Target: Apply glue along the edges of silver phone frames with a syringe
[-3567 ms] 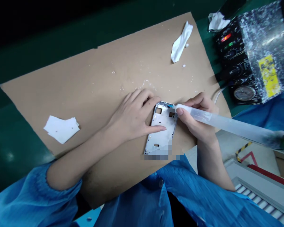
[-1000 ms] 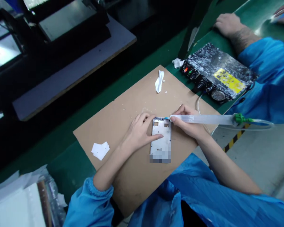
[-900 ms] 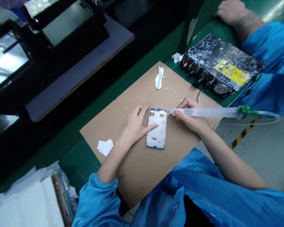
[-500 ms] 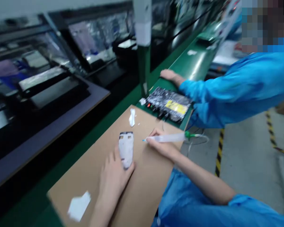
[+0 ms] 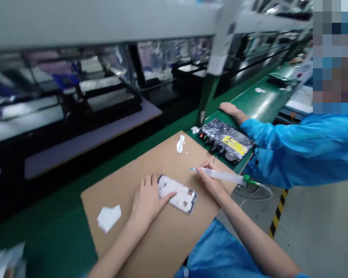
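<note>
A white, phone-shaped plate [image 5: 178, 195] with dark edges and two small square cutouts lies on the brown board [image 5: 127, 251]. Its cutout end points right and slightly toward me. My left hand [image 5: 150, 197] grips its left end, thumb across the white face and fingers at the far edge. Between the fingers of my right hand [image 5: 211, 179] is a translucent dispensing syringe [image 5: 224, 175] with a blue tip and a green cap trailing a clear tube. The syringe lies nearly level, its tip pointing left, above the board and apart from the plate.
A black control box [image 5: 226, 139] with a yellow label stands beyond the board on the green bench [image 5: 246, 96]. Crumpled white tissue [image 5: 180, 143] and a white scrap [image 5: 108, 218] lie on the board. A co-worker's blue sleeve [image 5: 292, 150] reaches in from the right.
My left hand has turned the plate clockwise, so its cutout end points right instead of away from me. My right hand still holds the syringe. The view has shifted.
</note>
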A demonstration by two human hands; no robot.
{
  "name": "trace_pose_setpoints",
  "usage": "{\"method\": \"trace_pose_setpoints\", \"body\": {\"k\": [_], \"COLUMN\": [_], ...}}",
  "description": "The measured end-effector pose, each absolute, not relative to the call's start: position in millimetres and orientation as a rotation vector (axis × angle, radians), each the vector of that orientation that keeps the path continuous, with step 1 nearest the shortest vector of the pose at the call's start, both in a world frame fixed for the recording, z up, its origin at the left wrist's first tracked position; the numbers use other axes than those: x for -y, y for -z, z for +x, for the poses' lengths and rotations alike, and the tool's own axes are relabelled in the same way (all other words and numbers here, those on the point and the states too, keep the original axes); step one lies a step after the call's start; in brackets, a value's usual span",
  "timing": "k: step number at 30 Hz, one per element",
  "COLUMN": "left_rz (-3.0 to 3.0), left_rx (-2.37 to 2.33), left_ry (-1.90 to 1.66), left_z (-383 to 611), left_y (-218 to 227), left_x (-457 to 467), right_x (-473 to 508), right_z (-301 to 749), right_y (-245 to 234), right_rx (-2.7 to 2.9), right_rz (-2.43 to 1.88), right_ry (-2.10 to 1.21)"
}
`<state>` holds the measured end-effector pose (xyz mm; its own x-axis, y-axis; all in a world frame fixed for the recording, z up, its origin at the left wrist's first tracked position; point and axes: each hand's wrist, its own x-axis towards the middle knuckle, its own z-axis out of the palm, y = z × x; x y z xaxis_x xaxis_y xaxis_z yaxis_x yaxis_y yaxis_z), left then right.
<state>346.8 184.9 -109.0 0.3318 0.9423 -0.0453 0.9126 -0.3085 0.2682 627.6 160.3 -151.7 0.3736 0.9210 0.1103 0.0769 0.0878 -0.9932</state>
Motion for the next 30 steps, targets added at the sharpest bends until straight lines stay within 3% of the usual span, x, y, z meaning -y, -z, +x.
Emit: {"method": "trace_pose_setpoints", "body": {"k": [5,11,30], "left_rz": [2.287,2.234,2.285], "left_rx": [-1.341,-1.148,-1.002], "left_ry": [-0.486,-0.612,-0.656], "left_z": [369.2,377.1,374.9], "left_y": [133.0,150.7,148.6], "left_x": [-182.0,-183.3,-177.2], "right_x": [-150.0,-145.7,-146.1], "right_z": [644.3,653.6,638.6], "right_y": [153.7,142.6,127.6], "right_rx": [1.117,1.244,1.459], "right_rz": [-1.369,-1.32,-1.499], "right_ry": [-0.923,-0.999,-0.808]}}
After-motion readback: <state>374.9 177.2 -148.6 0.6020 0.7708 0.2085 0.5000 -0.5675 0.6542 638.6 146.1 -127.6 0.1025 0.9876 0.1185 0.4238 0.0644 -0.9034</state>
